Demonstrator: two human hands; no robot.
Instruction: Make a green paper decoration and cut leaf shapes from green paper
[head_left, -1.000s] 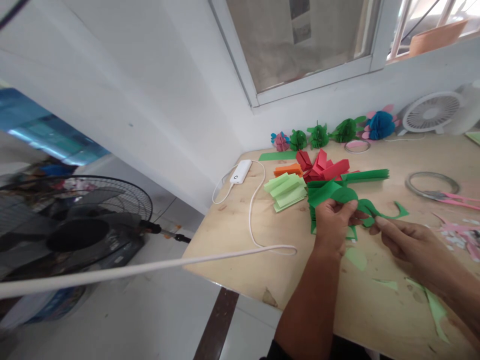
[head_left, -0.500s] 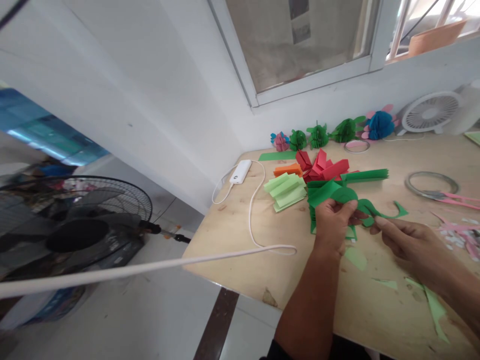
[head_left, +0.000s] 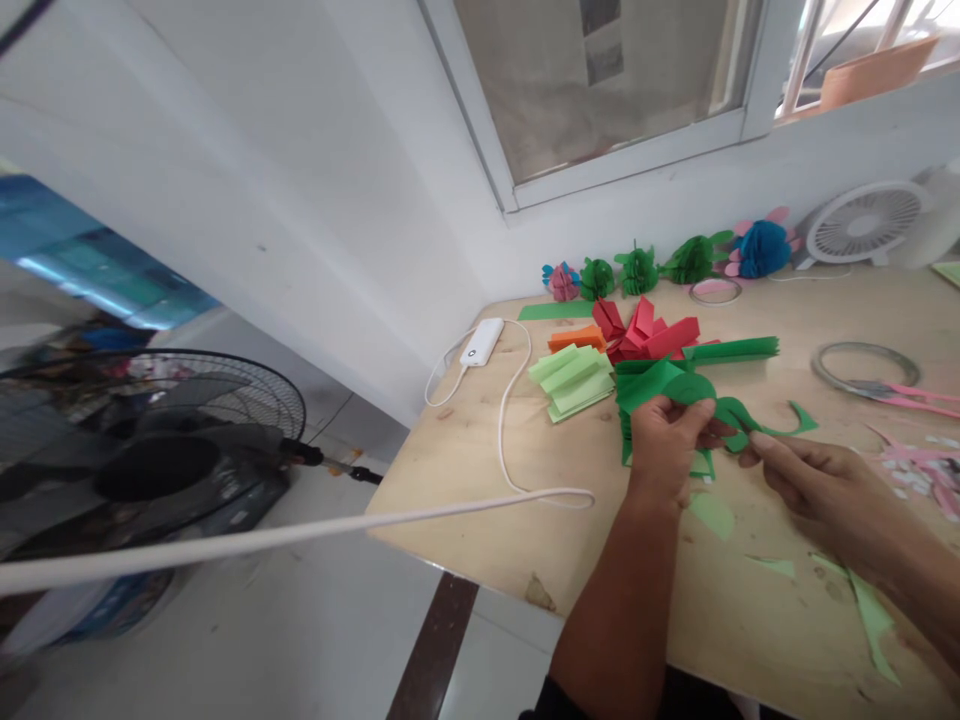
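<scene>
A curled, cut piece of green paper (head_left: 731, 408) is stretched between my two hands. My left hand (head_left: 667, 428) pinches its rounded left part between thumb and fingers. With closed fingertips my right hand (head_left: 802, 472) grips the lower right part, where a thin curved tail points right. Under and behind my left hand lies a stack of dark green pleated paper (head_left: 637, 376), partly hidden by the hand. Around it are light green folded paper (head_left: 574, 380), red folded paper (head_left: 654, 336), an orange folded piece (head_left: 576, 339) and a green folded strip (head_left: 733, 350).
Several honeycomb paper figures (head_left: 690, 260) line the wall beside a small white fan (head_left: 866, 222). A white power bank (head_left: 484, 342) trails a cable (head_left: 502, 420) across the table (head_left: 457, 480). Pink scraps (head_left: 937, 475), light green scraps (head_left: 712, 513) and a grey ring (head_left: 825, 368) lie rightward. A floor fan (head_left: 165, 460) stands left.
Both hands keep nearly the same hold on the green paper. The whole view has shifted very slightly; nothing else visibly differs.
</scene>
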